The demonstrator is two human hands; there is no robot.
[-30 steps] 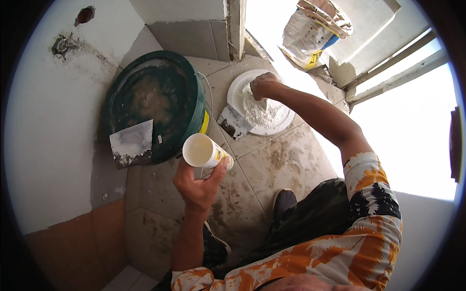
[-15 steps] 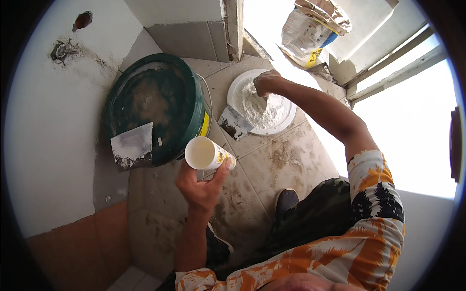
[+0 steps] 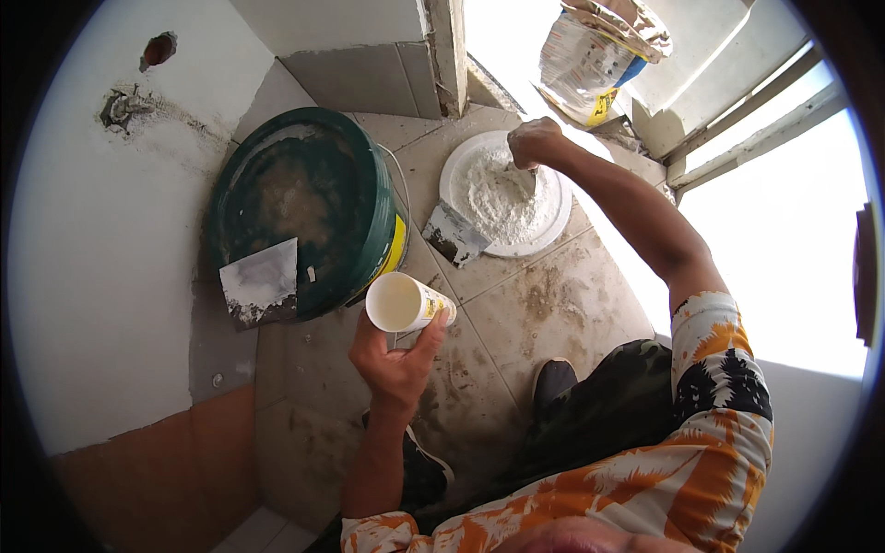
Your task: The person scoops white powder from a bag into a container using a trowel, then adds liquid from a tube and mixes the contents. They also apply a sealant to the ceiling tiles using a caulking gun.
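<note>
My left hand [image 3: 395,364] is wrapped round a white paper cup [image 3: 396,302] with yellow print, tilted so its pale inside shows. To the right, my right hand [image 3: 536,143] is closed above the far right part of a round white dish [image 3: 449,175]. A small dark tip shows below its fingers; most of whatever it grips is hidden. Lumpy white powder [image 3: 498,198] fills the dish. Against the dish's near left rim leans a scraper [image 3: 454,235] with a white-smeared blade.
A large bucket with a dark green lid [image 3: 346,194] stands left of the dish, a second smeared scraper [image 3: 261,276] on its lid. An open sack [image 3: 590,69] stands at the far right by the doorway. My shoe [image 3: 553,380] rests on the dirty tiled floor [image 3: 525,313].
My right hand has shifted right and slightly away across the dish, and the powder's surface looks reshaped. The cup stays in my left hand. The whole view has shifted slightly.
</note>
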